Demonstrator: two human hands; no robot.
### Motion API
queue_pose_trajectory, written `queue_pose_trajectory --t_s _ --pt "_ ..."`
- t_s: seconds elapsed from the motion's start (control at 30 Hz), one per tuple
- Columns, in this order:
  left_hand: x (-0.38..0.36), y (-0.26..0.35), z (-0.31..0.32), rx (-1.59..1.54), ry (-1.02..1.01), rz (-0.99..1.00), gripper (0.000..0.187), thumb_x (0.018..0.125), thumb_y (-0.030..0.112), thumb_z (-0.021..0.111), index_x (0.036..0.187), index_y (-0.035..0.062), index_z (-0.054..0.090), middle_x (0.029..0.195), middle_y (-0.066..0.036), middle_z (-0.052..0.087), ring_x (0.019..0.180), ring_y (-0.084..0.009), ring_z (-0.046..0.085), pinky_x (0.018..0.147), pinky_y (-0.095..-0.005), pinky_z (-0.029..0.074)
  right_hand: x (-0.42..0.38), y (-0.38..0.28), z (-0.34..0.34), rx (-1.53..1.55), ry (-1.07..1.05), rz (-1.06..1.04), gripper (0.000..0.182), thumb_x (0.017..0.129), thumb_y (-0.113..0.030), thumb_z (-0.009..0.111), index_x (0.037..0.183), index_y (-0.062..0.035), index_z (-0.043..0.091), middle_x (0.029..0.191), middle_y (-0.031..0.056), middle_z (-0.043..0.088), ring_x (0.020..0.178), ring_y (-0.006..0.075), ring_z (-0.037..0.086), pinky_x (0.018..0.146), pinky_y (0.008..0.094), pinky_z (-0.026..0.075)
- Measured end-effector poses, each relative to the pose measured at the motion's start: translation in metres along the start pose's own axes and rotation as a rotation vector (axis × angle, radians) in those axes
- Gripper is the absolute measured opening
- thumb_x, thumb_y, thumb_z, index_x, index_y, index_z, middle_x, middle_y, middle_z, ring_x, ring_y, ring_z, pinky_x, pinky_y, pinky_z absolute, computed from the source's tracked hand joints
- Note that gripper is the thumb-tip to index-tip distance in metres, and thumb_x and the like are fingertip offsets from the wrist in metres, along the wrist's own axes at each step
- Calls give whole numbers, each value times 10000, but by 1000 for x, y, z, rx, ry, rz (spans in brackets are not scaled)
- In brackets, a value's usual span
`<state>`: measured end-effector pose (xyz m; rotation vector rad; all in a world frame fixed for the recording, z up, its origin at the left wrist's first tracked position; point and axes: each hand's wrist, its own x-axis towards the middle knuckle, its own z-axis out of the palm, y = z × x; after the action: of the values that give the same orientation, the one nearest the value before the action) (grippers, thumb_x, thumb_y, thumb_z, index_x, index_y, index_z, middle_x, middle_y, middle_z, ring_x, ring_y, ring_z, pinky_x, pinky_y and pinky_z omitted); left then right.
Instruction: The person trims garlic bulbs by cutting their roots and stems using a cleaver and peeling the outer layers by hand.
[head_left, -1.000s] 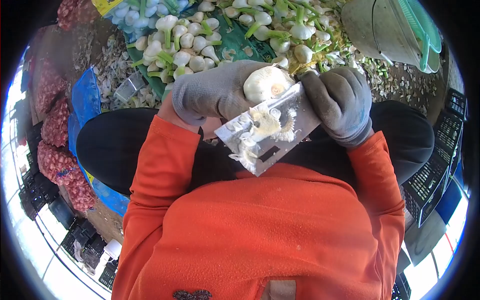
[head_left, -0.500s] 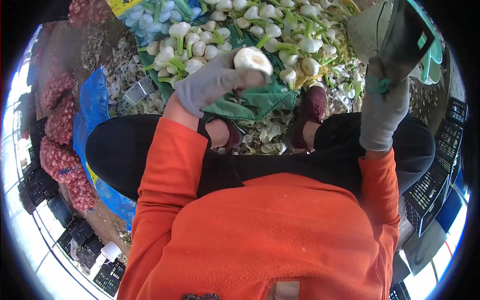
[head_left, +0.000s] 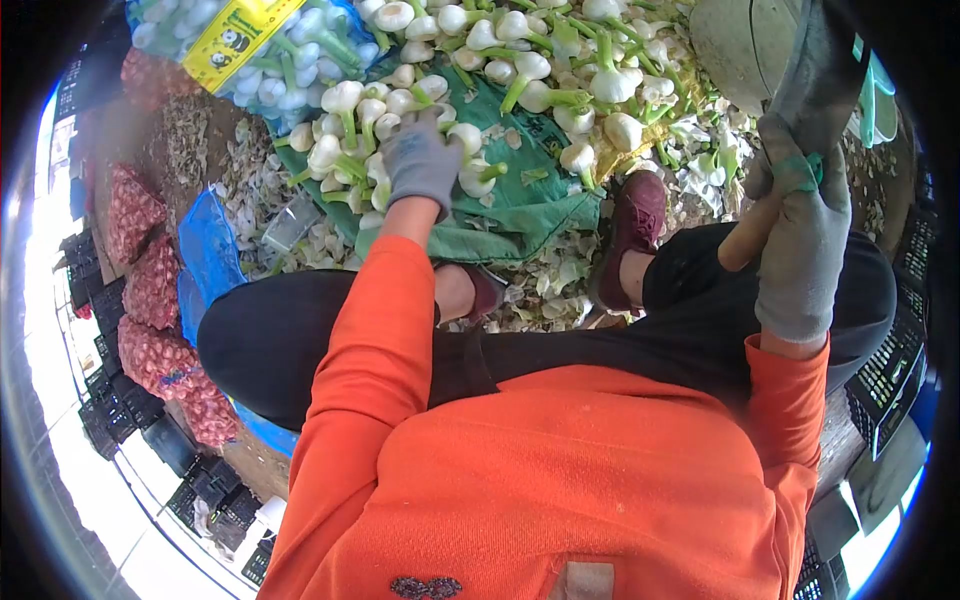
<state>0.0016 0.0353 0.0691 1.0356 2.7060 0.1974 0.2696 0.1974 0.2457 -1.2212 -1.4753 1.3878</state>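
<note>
Reaching among loose bulbs with one hand, gripping a blade in the other.

In the head view, reaching with the grey-gloved left hand point(head_left: 422, 165) into round white garlic bulbs with green stems point(head_left: 342, 97), heaped on a crumpled green plastic sheet point(head_left: 540, 205); fingers spread low over the heap, impossible to tell whether gripping one. Holding a broad, dark-bladed knife with a tan wooden handle point(head_left: 825, 75) in the grey-gloved right hand point(head_left: 805, 250), fingers closed around the handle. Could send bulbs rolling into pale papery peelings point(head_left: 545, 290) by nudging the loose heap; could nick the black-trousered right leg point(head_left: 860, 275) by lowering the blade while looking left.
</note>
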Motion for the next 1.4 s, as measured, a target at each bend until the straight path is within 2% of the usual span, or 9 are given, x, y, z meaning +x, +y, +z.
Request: queue_pose_trajectory --t_s 0.3,0.33,0.43,0.53,0.83,1.03,1.17,1.23,1.4 --pt "85 55 84 -283 -211 -73 508 812 320 615 1202 -2 565 1140 -247 634 1050 -383 619 932 -444 477 -1 4 9 40 -113 224 352 854 -77 649 1190 -1 582 841 25 626 644 56 518 581 192 417" --pt "90 48 88 -408 -248 -69 526 806 329 617 1197 -19 567 1145 -273 620 1042 -405 613 929 -433 484 0 3 3 23 -151 237 337 855 -48 642 1185 -4 586 933 28 640 696 58 531 599 200 431" --pt "66 53 49 -1507 -558 -390 324 901 113 543 1193 -25 566 1005 -124 665 900 -208 658 779 -301 545 -5 -3 9 -32 -73 166 243 907 -178 614 1082 -11 593 727 0 533 617 80 467 556 211 364" --pt "62 57 35 -1839 -667 -184 315 916 81 515 1204 -43 539 1045 -128 658 908 -217 659 785 -296 547 -4 -2 -9 55 -93 204 305 868 -68 659 1162 -20 595 886 13 628 663 59 520 583 201 417" --pt "1 117 -142 -1440 -384 546 624 793 72 526 1402 5 405 1058 -95 649 965 -183 622 867 -291 480 -9 1 -36 110 -70 61 301 874 -63 650 1168 -28 593 839 -18 605 648 61 524 578 216 419" --pt "-56 107 -156 -1307 -17 378 494 778 13 633 1256 28 508 1100 -51 632 1018 -141 612 912 -279 476 -25 8 -40 -335 -169 -404 284 853 -42 622 1134 -5 603 892 123 663 767 189 625 706 287 479" --pt "-100 97 -146 -1379 -326 325 621 766 73 737 1314 24 447 1168 -59 587 1068 -139 577 921 -282 472 -51 -7 -29 -598 -174 -724 203 819 -47 624 1020 -28 599 880 172 616 829 325 629 699 405 493" --pt "-128 107 -148 -1494 -401 370 671 743 148 790 1307 26 449 1149 -57 591 1029 -129 587 869 -288 503 -64 -18 -26 -738 -200 -932 215 782 -85 632 990 -64 583 814 115 582 764 296 617 645 415 485" --pt "-146 98 -138 -836 -144 605 598 789 207 768 1300 64 491 1167 -66 607 1050 -178 598 907 -315 493 -91 -24 -23 -937 -263 -1230 226 773 -147 598 991 -93 576 824 48 576 729 218 616 606 367 492"
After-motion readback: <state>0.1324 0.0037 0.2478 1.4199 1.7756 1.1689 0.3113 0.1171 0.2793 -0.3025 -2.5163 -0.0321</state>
